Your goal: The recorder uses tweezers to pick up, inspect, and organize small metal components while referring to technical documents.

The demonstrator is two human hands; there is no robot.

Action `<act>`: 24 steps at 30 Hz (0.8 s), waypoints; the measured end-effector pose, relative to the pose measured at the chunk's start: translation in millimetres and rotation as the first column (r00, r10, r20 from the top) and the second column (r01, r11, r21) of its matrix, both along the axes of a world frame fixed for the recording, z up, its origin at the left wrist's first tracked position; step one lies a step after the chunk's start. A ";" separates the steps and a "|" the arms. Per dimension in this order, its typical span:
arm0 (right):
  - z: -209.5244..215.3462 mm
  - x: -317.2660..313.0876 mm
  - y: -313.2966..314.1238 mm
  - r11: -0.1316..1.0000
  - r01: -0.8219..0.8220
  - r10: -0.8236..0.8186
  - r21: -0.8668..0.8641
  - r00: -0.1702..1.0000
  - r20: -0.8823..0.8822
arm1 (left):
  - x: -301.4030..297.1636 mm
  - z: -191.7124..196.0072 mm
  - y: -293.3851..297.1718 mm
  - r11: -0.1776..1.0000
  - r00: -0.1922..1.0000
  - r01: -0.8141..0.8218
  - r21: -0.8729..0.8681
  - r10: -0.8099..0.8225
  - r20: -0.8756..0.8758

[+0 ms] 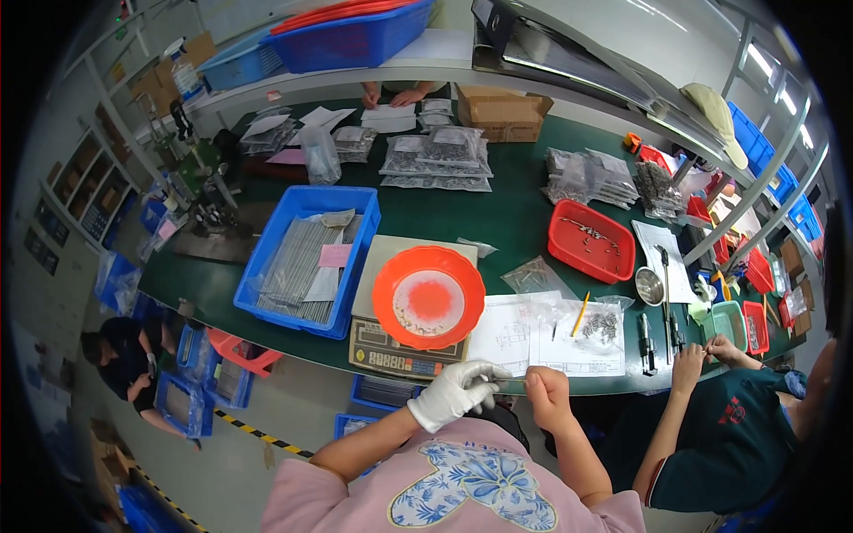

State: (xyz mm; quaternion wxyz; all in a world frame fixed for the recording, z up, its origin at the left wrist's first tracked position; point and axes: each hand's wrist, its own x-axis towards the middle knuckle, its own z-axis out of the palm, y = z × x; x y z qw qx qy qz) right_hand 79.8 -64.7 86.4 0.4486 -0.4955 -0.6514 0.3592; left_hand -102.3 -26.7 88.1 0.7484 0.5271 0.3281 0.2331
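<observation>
My left hand [453,391], in a white glove, is closed near the table's front edge, pinching what looks like the edge of a clear plastic bag [511,377]. My bare right hand [544,393] is closed right beside it on the same edge. Just beyond them lies a white paper sheet [515,333] with a clear bag of small metal parts [600,324] and a yellow pencil [579,314] on it. An orange round dish [428,296] with small parts sits on a weighing scale [395,355] to the left of my hands.
A blue bin [306,258] of long silver packets stands left of the scale. A red tray [591,240] with parts lies at right. A seated person's hands [702,355] work at the right; another person's hands [391,93] rest at the far side. Bagged parts [440,155] cover the green table [498,213].
</observation>
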 end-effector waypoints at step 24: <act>2.7 -0.5 0.6 0.991 -0.021 0.012 0.136 0.998 0.065 | 5.5 0.3 -3.0 1.000 1.000 -0.011 0.027 0.011 -0.005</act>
